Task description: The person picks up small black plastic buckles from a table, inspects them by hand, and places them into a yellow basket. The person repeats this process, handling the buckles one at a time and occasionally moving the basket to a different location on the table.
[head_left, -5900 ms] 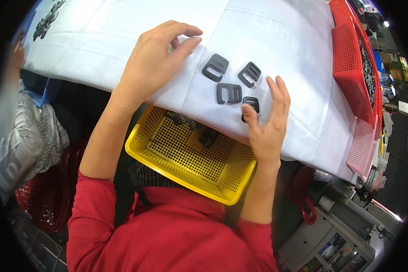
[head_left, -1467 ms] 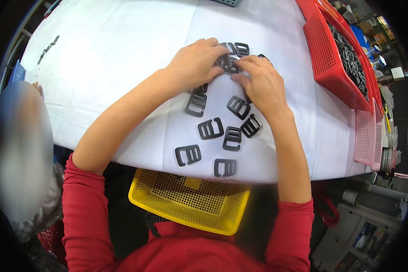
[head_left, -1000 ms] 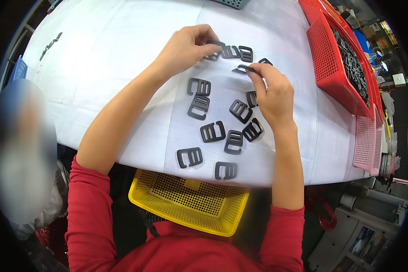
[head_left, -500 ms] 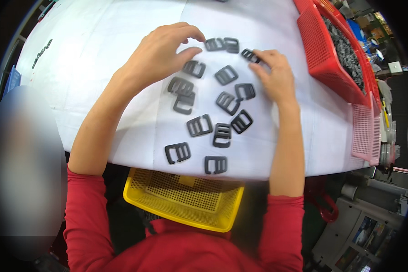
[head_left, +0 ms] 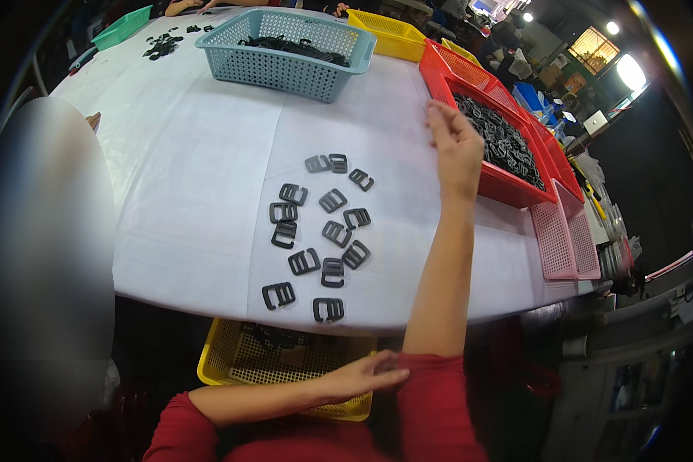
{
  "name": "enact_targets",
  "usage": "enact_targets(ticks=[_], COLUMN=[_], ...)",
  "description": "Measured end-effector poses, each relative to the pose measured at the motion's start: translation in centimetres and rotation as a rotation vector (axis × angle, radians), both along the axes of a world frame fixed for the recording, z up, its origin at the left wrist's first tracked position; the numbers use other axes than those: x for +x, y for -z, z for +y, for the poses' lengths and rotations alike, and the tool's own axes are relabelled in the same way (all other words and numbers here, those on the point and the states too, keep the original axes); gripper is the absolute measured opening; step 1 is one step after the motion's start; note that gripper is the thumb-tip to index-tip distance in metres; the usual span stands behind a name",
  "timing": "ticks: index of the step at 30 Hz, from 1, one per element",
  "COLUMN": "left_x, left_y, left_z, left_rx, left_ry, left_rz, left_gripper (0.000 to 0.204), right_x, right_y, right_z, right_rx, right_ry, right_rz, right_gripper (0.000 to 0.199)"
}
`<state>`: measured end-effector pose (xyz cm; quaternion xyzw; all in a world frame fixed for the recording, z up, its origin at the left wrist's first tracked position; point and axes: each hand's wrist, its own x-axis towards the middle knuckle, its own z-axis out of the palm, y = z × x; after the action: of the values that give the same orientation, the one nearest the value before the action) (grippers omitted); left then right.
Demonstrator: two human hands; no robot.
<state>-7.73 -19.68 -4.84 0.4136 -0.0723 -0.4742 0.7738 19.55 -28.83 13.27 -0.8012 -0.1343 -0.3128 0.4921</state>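
Note:
Several black plastic strap buckles (head_left: 304, 262) lie scattered on the white-covered table, some overlapping. My right hand (head_left: 460, 150) is raised at the left side of a red basket (head_left: 508, 189) heaped with small dark pieces like the buckles. Its fingers are loosely bent and apart, and nothing shows in them. Across my body, my left hand (head_left: 362, 377) hangs over a yellow basket (head_left: 215, 350) below the table edge. Its fingers are stretched out and apart, holding nothing, the tips beside my right sleeve (head_left: 431, 377).
At the far side stands a blue-grey basket (head_left: 277, 75) of dark parts, with a yellow basket (head_left: 389, 35) behind it. A green tray (head_left: 123, 27) and loose dark pieces (head_left: 162, 46) lie far left, near another person's arms. A pink basket (head_left: 554, 239) sits at the right edge.
My left hand has left the buckles and come down to near my right sleeve. My right hand has let go of a buckle and moved to the red basket. The view has tilted up.

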Motion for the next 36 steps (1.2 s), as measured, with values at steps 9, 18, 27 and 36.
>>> enact_targets(ticks=[9,18,27,36], left_x=[-3.0,-3.8,-3.9,-3.0], left_y=[-3.9,-3.4,-2.8,-4.2], left_z=[-0.1,-1.0,-1.7,0.2], left_rx=[-0.087,-0.337,-0.352,-0.126], left_ry=[-0.016,-0.169,-0.116,-0.015], left_rz=[0.358,0.462,0.477,0.406], left_gripper=[0.058,0.052,0.052,0.033], right_x=[-5.9,-8.6,-10.9,-9.4], right_y=[-5.0,-7.7,-7.4,-5.9], right_z=[0.8,-0.1,0.4,0.5], right_rx=[0.360,0.380,0.239,-0.025], right_ry=[-0.127,-0.070,-0.141,-0.294], right_rz=[0.070,-0.045,-0.071,-0.155], right_gripper=[0.020,0.022,0.024,0.025])
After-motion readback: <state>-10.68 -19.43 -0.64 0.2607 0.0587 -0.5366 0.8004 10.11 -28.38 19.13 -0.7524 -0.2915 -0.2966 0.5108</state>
